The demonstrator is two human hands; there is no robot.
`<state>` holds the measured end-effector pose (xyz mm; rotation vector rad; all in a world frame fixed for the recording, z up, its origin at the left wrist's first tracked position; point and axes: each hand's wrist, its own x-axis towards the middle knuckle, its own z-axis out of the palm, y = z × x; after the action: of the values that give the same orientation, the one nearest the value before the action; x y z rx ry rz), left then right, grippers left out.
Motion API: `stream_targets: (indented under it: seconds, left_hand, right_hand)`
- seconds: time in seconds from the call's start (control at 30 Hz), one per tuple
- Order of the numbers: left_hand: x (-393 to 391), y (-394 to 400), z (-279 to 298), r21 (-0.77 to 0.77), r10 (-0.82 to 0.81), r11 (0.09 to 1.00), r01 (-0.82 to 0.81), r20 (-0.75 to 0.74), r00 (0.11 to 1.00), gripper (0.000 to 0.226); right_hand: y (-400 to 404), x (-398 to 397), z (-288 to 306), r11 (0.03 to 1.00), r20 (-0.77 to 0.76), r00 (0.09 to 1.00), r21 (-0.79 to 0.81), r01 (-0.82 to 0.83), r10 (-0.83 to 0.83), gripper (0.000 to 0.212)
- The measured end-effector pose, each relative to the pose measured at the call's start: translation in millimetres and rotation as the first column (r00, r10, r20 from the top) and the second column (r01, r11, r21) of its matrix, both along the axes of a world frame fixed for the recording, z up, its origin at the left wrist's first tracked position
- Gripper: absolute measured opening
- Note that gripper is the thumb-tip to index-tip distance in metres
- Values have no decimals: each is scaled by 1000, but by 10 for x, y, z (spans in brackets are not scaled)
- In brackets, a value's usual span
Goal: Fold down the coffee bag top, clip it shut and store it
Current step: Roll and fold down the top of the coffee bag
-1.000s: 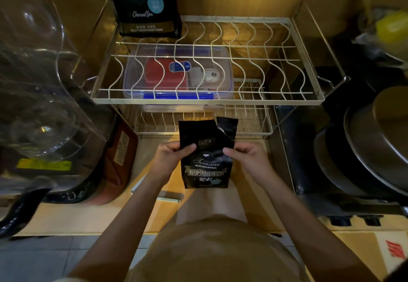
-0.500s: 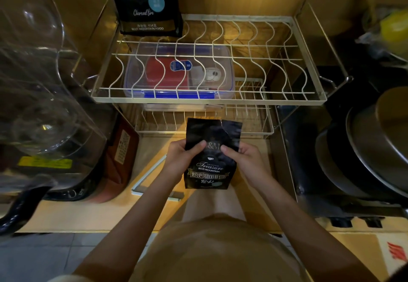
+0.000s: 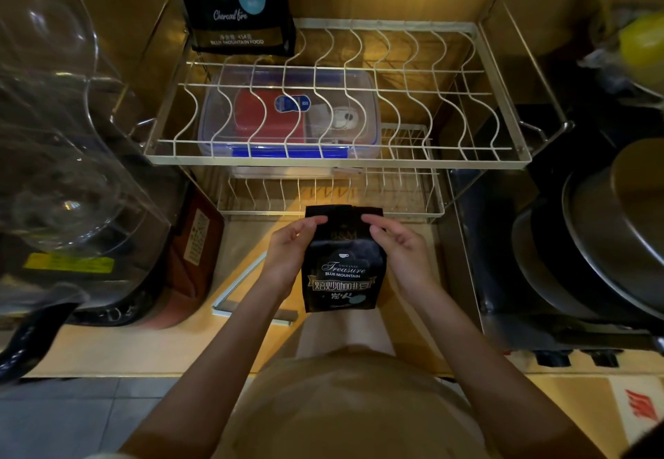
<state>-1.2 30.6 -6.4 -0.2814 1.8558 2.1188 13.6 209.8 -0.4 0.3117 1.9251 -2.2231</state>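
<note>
A small black coffee bag [image 3: 343, 272] with white and gold lettering stands upright in front of me, just below the lower wire rack. My left hand [image 3: 289, 248] grips its upper left edge, thumb across the front near the top. My right hand [image 3: 400, 248] grips the upper right edge the same way. The bag's top edge looks flattened and level between my thumbs. No clip shows in either hand.
A larger black coffee bag [image 3: 233, 2] stands at the back left of the upper wire rack [image 3: 337, 162]. A clear box [image 3: 287, 113] with a blue latch lies under it. A glass jug [image 3: 54, 128] is at left, metal pans [image 3: 611, 236] at right.
The bag's torn, upright top flaps have been pressed down flat. Both hands slid up from the bag's middle to its top corners.
</note>
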Motion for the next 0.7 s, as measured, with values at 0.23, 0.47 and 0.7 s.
stream_targets:
  seconds: [0.23, 0.47, 0.7]
  left_hand:
    - [-8, -133, 70, -131, -247, 961, 243, -17, 969, 37]
    - [-40, -167, 89, -240, -294, 932, 272, -60, 954, 33]
    - [-51, -130, 84, -274, -261, 935, 223, -109, 959, 27]
  right_hand:
    - [126, -35, 24, 982, -4, 985, 86, -170, 171, 23]
    - [223, -27, 96, 927, 33, 944, 182, -329, 329, 43]
    - [206, -27, 101, 940, -43, 965, 241, -243, 260, 27]
